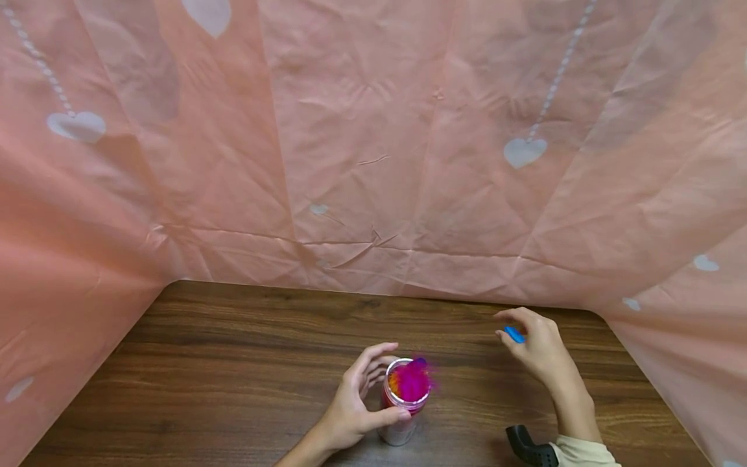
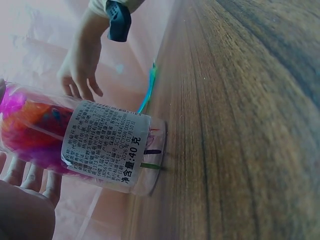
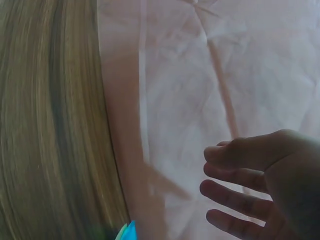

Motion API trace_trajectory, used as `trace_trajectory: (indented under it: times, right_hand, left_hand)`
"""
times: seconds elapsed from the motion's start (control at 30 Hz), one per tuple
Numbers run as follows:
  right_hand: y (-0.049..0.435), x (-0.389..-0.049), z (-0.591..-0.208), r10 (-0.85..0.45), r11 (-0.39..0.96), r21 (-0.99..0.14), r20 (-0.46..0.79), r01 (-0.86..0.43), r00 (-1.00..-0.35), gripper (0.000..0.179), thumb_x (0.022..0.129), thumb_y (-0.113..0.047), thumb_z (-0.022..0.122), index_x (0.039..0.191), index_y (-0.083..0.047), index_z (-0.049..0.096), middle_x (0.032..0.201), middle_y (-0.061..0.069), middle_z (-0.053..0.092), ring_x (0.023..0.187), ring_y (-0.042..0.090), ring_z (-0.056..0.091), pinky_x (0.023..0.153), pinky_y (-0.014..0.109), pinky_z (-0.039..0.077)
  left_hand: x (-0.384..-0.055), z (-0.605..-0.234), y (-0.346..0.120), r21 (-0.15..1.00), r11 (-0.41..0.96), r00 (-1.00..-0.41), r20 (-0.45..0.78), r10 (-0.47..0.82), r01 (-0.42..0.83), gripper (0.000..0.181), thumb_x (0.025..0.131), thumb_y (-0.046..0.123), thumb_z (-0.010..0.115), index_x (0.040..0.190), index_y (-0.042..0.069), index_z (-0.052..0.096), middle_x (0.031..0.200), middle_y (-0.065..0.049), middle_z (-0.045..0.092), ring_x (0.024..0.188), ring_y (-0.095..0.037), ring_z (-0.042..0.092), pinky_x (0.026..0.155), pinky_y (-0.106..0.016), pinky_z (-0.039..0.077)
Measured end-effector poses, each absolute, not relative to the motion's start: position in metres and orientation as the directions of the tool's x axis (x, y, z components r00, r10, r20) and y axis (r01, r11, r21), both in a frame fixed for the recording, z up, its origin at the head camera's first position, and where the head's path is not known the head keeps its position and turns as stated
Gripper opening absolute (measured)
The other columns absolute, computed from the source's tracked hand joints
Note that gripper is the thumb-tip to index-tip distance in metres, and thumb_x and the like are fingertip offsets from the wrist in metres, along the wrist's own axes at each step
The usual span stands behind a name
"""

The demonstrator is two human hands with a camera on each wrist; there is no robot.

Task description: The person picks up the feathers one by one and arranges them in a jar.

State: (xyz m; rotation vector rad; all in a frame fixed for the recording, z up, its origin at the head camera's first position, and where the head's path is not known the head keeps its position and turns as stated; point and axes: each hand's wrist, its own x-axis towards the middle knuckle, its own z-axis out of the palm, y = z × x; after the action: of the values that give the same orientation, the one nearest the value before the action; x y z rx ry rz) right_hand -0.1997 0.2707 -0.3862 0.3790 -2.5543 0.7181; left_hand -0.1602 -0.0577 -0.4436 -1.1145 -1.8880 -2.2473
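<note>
My left hand (image 1: pixel 356 402) is curved around a clear plastic jar (image 1: pixel 399 431), thumb across the near side and fingers behind it. Fluffy magenta and orange feathers (image 1: pixel 411 381) fill the jar up to its open rim. In the left wrist view a white printed label (image 2: pixel 107 142) wraps the jar, whose base is at the wooden tabletop. Off to the right, my right hand (image 1: pixel 539 344) has loosely bent, spread fingers with nothing gripped between them. A blue feather (image 1: pixel 514 334) shows past its thumb; in the right wrist view the blue tip (image 3: pixel 130 231) lies apart from the fingers.
The brown wooden table (image 1: pixel 233 363) is bordered at the back and sides by a hanging pink cloth (image 1: pixel 362 162) with pale hearts. A black strap piece (image 1: pixel 530 446) sits at my right wrist beside the light sleeve (image 1: pixel 583 452).
</note>
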Motion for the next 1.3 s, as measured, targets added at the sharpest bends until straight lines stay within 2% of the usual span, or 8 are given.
trace_trajectory:
  times: [0.1, 0.3, 0.53, 0.73, 0.93, 1.07, 1.3]
  right_hand:
    - [0.277, -0.201, -0.39, -0.123, 0.831, -0.424, 0.492, -0.36, -0.862, 0.025, 0.08, 0.01, 0.081, 0.103, 0.001, 0.074, 0.1, 0.018, 0.074, 0.086, 0.039, 0.071, 0.072, 0.054, 0.059]
    - [0.288, -0.205, -0.397, -0.09, 0.852, -0.414, 0.488, -0.321, -0.868, 0.024, 0.079, 0.01, 0.081, 0.101, 0.005, 0.074, 0.098, 0.02, 0.075, 0.085, 0.038, 0.07, 0.07, 0.052, 0.057]
    - [0.299, -0.211, -0.403, -0.04, 0.87, -0.443, 0.378, -0.218, -0.925, 0.025, 0.084, 0.006, 0.079, 0.108, 0.008, 0.072, 0.108, 0.03, 0.071, 0.1, 0.05, 0.067, 0.083, 0.062, 0.054]
    - [0.305, -0.214, -0.404, 0.006, 0.888, -0.44, 0.303, -0.134, -0.953, 0.03, 0.087, 0.002, 0.076, 0.116, 0.008, 0.069, 0.113, 0.032, 0.069, 0.107, 0.053, 0.063, 0.089, 0.064, 0.051]
    - [0.311, -0.219, -0.407, 0.039, 0.902, -0.425, 0.244, -0.071, -0.969, 0.035, 0.086, -0.001, 0.076, 0.119, 0.007, 0.068, 0.117, 0.033, 0.068, 0.11, 0.054, 0.061, 0.088, 0.065, 0.051]
    - [0.316, -0.222, -0.41, 0.066, 0.91, -0.415, 0.158, -0.006, -0.985, 0.041, 0.086, -0.004, 0.076, 0.123, 0.007, 0.066, 0.122, 0.034, 0.065, 0.112, 0.056, 0.06, 0.085, 0.067, 0.051]
    - [0.325, -0.226, -0.421, 0.099, 0.912, -0.405, 0.056, 0.068, -0.994, 0.046, 0.086, -0.008, 0.078, 0.127, 0.007, 0.062, 0.122, 0.033, 0.066, 0.111, 0.056, 0.06, 0.08, 0.068, 0.05]
  left_hand:
    - [-0.16, -0.443, -0.058, 0.858, -0.277, -0.746, 0.513, 0.426, 0.432, 0.082, 0.079, -0.005, 0.082, 0.15, 0.003, 0.042, 0.13, -0.019, 0.063, 0.123, -0.017, 0.061, 0.106, -0.034, 0.05]
    - [-0.161, -0.443, -0.057, 0.865, -0.271, -0.758, 0.501, 0.418, 0.422, 0.082, 0.077, -0.006, 0.083, 0.149, 0.002, 0.044, 0.13, -0.019, 0.063, 0.123, -0.016, 0.061, 0.106, -0.034, 0.051]
    - [-0.161, -0.442, -0.057, 0.864, -0.27, -0.758, 0.502, 0.416, 0.425, 0.082, 0.078, -0.005, 0.083, 0.149, 0.001, 0.043, 0.129, -0.021, 0.063, 0.123, -0.015, 0.061, 0.106, -0.033, 0.05]
    - [-0.16, -0.441, -0.057, 0.87, -0.271, -0.76, 0.492, 0.426, 0.411, 0.081, 0.078, -0.004, 0.083, 0.149, 0.001, 0.043, 0.131, -0.02, 0.062, 0.124, -0.016, 0.061, 0.107, -0.034, 0.05]
    - [-0.16, -0.441, -0.058, 0.866, -0.268, -0.754, 0.5, 0.426, 0.423, 0.082, 0.079, -0.003, 0.082, 0.15, -0.002, 0.041, 0.133, -0.02, 0.061, 0.125, -0.017, 0.061, 0.107, -0.035, 0.05]
    - [-0.16, -0.441, -0.059, 0.864, -0.265, -0.755, 0.504, 0.42, 0.429, 0.082, 0.078, -0.004, 0.082, 0.149, -0.006, 0.04, 0.132, -0.021, 0.061, 0.125, -0.017, 0.06, 0.107, -0.035, 0.05]
    - [-0.161, -0.442, -0.059, 0.865, -0.262, -0.756, 0.501, 0.421, 0.427, 0.081, 0.079, -0.004, 0.082, 0.15, 0.002, 0.043, 0.132, -0.02, 0.061, 0.124, -0.017, 0.061, 0.107, -0.036, 0.05]
